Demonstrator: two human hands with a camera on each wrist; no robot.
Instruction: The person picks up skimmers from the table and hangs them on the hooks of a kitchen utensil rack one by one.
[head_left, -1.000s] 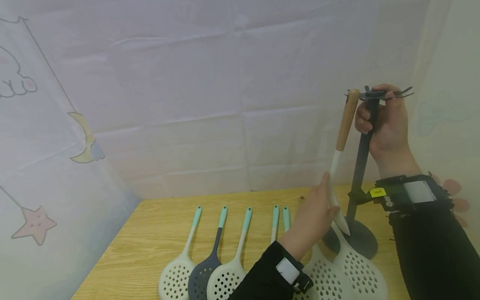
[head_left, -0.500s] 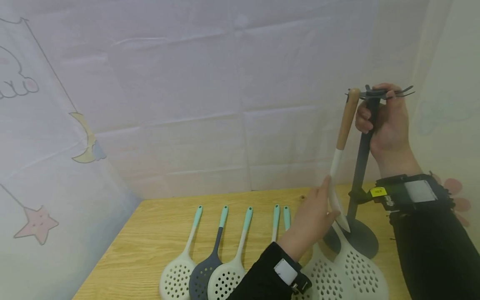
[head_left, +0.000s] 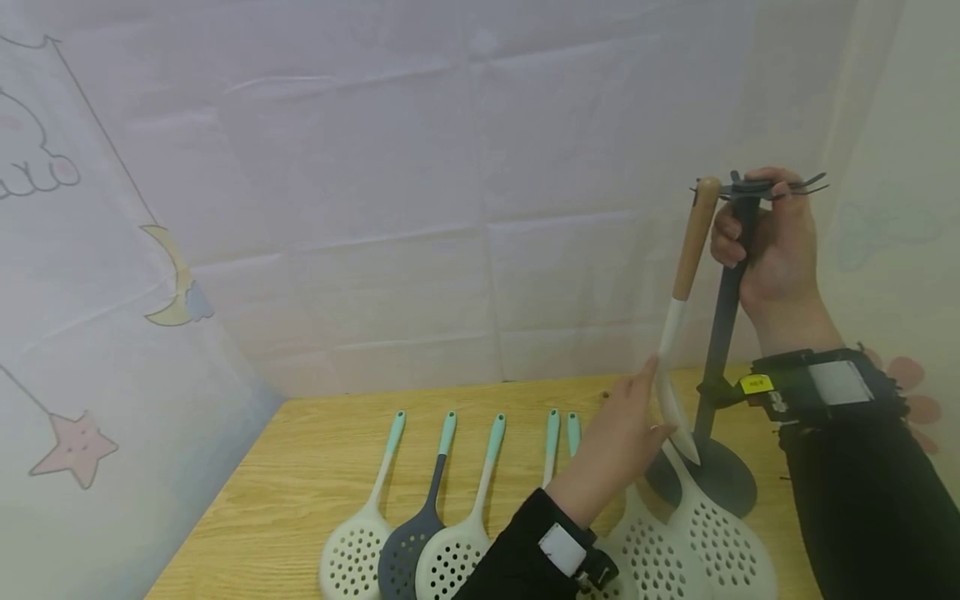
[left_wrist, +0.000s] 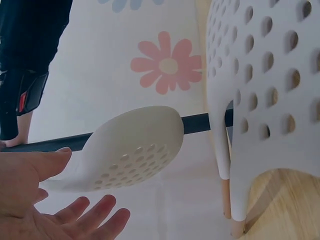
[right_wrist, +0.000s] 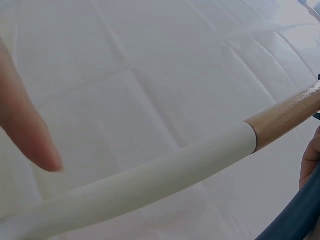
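Both hands share this: my right hand (head_left: 765, 237) is wrapped round the rack post (head_left: 723, 317) near its top, steadying it, while my left hand (head_left: 622, 433), fingers straight and loose, touches the wooden-handled skimmer (head_left: 678, 317) hanging from a hook. I should guide it gently, so nothing swings.

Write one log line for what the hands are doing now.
right hand: grips rack pole near top | left hand: open, touching hanging wooden-handled skimmer | table: skimmers in a row
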